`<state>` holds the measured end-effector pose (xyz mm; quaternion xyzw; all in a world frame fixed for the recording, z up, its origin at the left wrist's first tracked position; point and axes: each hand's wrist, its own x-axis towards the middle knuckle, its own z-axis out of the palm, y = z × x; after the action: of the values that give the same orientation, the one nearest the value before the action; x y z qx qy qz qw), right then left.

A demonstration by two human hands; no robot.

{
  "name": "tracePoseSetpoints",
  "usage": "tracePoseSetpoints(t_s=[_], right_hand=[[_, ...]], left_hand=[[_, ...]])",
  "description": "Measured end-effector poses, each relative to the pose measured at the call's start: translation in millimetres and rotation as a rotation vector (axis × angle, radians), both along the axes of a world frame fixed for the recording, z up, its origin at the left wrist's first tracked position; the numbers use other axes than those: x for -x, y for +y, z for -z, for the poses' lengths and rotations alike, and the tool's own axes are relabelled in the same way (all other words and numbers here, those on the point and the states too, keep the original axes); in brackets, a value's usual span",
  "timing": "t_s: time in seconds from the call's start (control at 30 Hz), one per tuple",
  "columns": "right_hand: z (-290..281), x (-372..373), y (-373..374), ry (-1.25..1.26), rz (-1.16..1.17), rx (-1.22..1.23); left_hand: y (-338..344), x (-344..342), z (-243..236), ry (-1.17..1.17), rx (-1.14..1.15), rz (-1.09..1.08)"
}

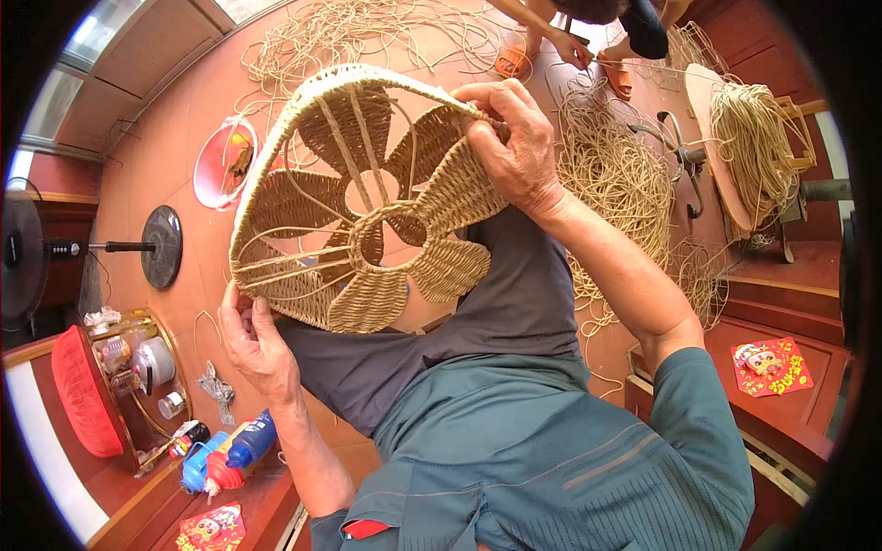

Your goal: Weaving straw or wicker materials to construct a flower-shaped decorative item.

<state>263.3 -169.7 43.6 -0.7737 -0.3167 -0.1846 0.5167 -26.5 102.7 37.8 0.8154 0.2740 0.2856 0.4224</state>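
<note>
My right hand [519, 147] pinched the top rim of the basket [358, 197], fingers clenched on the woven edge; my left hand [257, 344] gripped its lower rim, thumb up on the weave. The basket hung tilted over my lap, unfinished, bare spokes showing between the petals. I judged that a slack grip could let it twist and loosen the fresh weave. Beyond it, loose cord [616, 174] on the floor could tangle; another person's hand [571, 46] worked farther off

Basket [358, 197]: on the lap, between both hands.
Cord pile [616, 174]: right of basket.
Fan [28, 253]: far left.
</note>
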Motion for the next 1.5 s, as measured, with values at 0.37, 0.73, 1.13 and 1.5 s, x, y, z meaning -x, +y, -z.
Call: tracePoseSetpoints(t_s=[0.37, 0.73, 1.13, 1.5], right_hand=[[-2.1, 15.3, -9.7, -0.016, 0.029, 0.015], [1.0, 12.5, -3.4, -0.146, 0.035, 0.125], [-6.9, -0.8, -1.0, -0.086, -0.011, 0.170], [56.1, -21.4, -125.7, 0.299, 0.183, -0.084]], left_hand=[[-14.2, 10.2, 10.6, -0.106, 0.029, -0.029], [5.0, 2.8, 17.7, 0.165, -0.392, -0.066], [4.5, -5.6, 14.1, 0.079, -0.225, -0.093], [19.8, -5.9, 25.6, -0.095, -0.162, -0.074]])
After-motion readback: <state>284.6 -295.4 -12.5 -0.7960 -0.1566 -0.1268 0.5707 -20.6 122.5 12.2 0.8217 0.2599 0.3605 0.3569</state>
